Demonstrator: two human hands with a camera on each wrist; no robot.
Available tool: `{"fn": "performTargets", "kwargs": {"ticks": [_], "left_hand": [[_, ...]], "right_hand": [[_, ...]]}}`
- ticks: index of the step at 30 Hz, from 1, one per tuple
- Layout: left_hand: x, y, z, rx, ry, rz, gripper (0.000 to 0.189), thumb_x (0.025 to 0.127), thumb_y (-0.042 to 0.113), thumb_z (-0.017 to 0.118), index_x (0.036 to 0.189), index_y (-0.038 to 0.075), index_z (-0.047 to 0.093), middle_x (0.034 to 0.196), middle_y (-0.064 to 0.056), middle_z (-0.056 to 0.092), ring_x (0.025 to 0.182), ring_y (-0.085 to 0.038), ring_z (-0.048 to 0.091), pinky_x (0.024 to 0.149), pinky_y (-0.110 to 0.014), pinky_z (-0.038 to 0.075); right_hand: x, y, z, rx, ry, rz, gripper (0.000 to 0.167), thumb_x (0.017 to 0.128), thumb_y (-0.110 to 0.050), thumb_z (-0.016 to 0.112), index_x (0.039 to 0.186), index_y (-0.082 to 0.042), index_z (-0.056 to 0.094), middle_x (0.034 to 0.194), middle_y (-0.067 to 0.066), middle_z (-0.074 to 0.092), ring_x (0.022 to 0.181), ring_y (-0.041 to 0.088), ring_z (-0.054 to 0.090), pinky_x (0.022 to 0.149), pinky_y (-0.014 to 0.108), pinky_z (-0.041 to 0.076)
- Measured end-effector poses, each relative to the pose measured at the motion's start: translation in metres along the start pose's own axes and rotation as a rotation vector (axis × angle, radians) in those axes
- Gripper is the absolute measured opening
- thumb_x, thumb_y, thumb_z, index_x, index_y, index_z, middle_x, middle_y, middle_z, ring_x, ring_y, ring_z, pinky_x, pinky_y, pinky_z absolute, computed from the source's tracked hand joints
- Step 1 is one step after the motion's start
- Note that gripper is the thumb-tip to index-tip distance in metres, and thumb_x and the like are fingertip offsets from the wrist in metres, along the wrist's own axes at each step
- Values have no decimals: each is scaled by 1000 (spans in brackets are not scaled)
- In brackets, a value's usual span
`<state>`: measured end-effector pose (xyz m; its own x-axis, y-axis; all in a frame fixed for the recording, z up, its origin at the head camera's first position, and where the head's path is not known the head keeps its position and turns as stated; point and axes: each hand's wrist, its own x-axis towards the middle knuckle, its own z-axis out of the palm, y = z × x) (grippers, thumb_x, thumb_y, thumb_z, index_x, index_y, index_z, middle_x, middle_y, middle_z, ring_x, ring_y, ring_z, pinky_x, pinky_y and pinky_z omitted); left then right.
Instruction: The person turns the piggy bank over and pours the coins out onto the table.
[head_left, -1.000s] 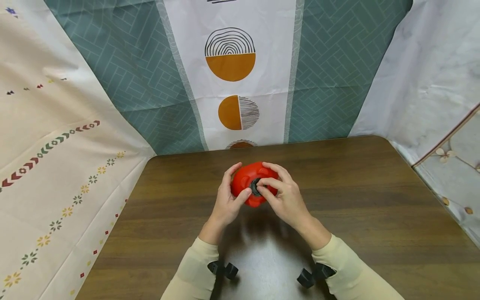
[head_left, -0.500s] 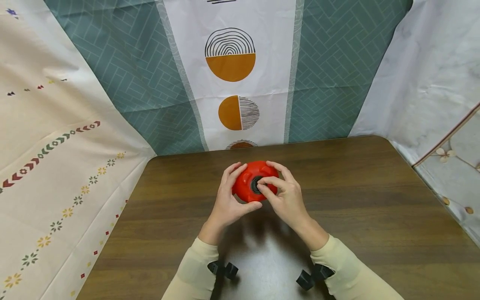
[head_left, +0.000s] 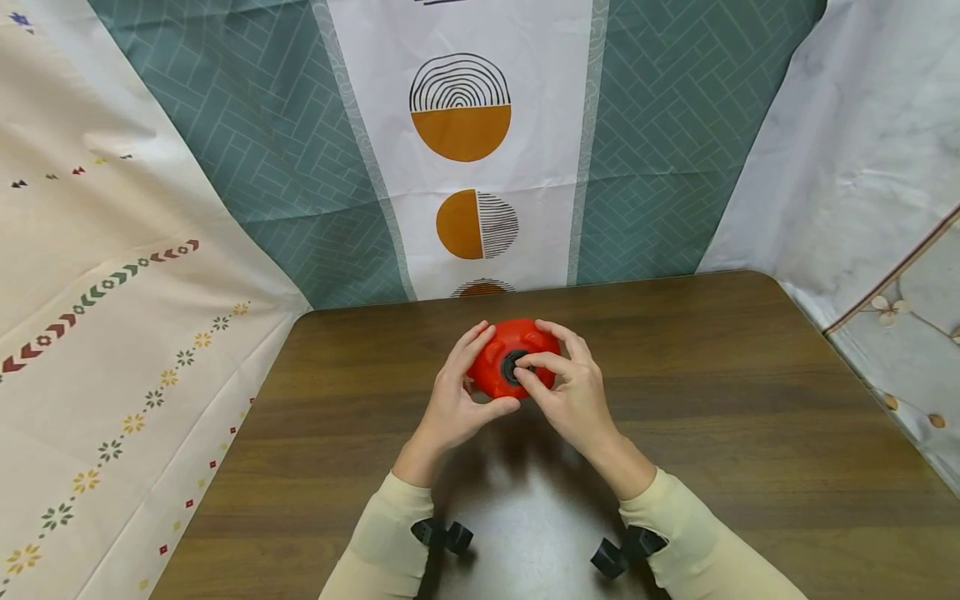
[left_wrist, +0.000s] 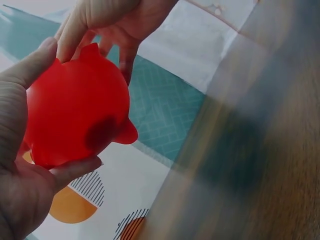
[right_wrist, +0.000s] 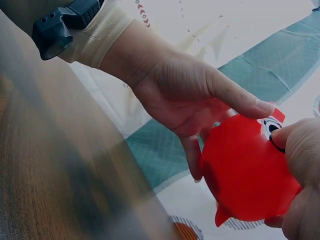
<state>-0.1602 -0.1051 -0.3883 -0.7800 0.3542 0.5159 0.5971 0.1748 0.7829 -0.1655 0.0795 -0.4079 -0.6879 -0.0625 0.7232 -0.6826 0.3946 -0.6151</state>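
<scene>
Left hand (head_left: pixel 453 402): fingers and thumb curved wide round left side of glossy red, round-bodied, plastic-looking figure (head_left: pixel 517 337), held up above brown wood-grain table (head_left: pixel 697 400). I judge figure light, hollow, slightly flexible, likely slippery: cradle flanks broadly, no hard squeeze. Dark round plug-like disc (head_left: pixel 509 370) on near face: probably stiff rubber, best taken by edge. Right hand (head_left: pixel 573 392): thumb and forefinger tips close together, pinching at disc.
</scene>
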Motion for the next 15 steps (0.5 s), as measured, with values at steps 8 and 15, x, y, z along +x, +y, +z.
{"fn": "performTargets", "kwargs": {"ticks": [8,15], "left_hand": [[0,1,1,-24,18,-12,79,74,0,79,143,2,42,149,-12,34,121,-29,51,82,-38,55],[-1,1,0,-42,3,-34,77,74,0,76,144,2,42,149,-12,34,122,-29,50,84,-38,55]], "right_hand": [[0,-3,-1,-9,-20,-5,8,80,-8,78,88,-10,76,135,10,51,125,26,42,92,48,48],[0,-2,-1,-24,-45,-78,9,80,-6,77,88,-7,75,135,10,51,123,26,44,92,45,49]]}}
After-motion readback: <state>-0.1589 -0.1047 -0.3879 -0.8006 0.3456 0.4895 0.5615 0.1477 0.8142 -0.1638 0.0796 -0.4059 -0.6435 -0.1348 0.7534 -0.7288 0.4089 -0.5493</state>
